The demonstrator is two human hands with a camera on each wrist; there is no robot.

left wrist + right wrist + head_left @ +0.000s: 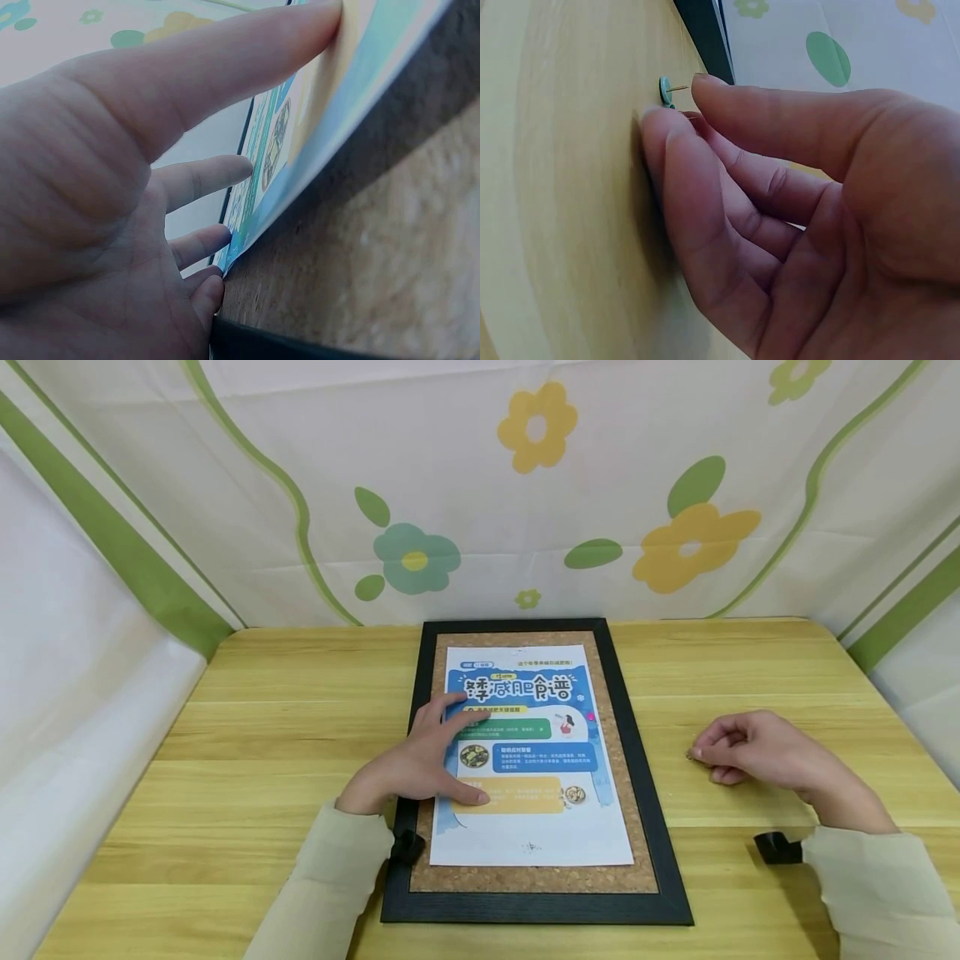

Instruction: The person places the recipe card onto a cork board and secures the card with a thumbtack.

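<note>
1. Left of centre, the paper sheet (525, 839) is touched by the left hand (423, 764), grip spread wide, nothing grasped.
2. At centre, the sheet's left edge is raised off the corkboard (532, 881).
3. Farther right, open room is offered by the desk (690, 677).
4. At right, a green tack (665, 90) is neared by the right hand (761, 747), its grip almost closed; whether anything is held cannot be told. Pinning seems in hand; a firm pinch seems called for.

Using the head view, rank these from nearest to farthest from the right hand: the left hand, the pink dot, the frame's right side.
1. Frame's right side: just left of the right hand.
2. Pink dot: farther left, by the sheet's right edge.
3. Left hand: farthest, across the sheet's left side.
</note>
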